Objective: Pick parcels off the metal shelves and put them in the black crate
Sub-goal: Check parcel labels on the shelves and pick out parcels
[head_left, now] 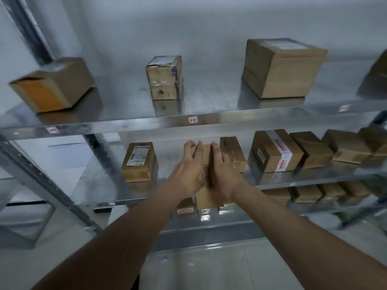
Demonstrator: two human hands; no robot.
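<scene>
Cardboard parcel (206, 162) is being gripped at the middle metal shelf (146, 197), the left hand (189, 164) and right hand (223, 166) curling around its two sides.

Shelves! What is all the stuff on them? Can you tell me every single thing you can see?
Top shelf: one, shiny metal, holds four brown parcels; the rightmost is cut off by the edge.
Tall taped parcel: one, brown, middle of the top shelf.
Big parcel: one, brown, top shelf, right.
Middle shelf: one, metal, several brown parcels in a row.
Labelled parcel: one, brown with a white label, middle shelf, left.
Red-and-white taped parcel: one, middle shelf, right.
Held parcel: one, brown, with a barcode, between both hands.
Lower shelf: more brown parcels, blurry.
Left hand: grips the held parcel's left side.
Right hand: grips its right side.
</scene>
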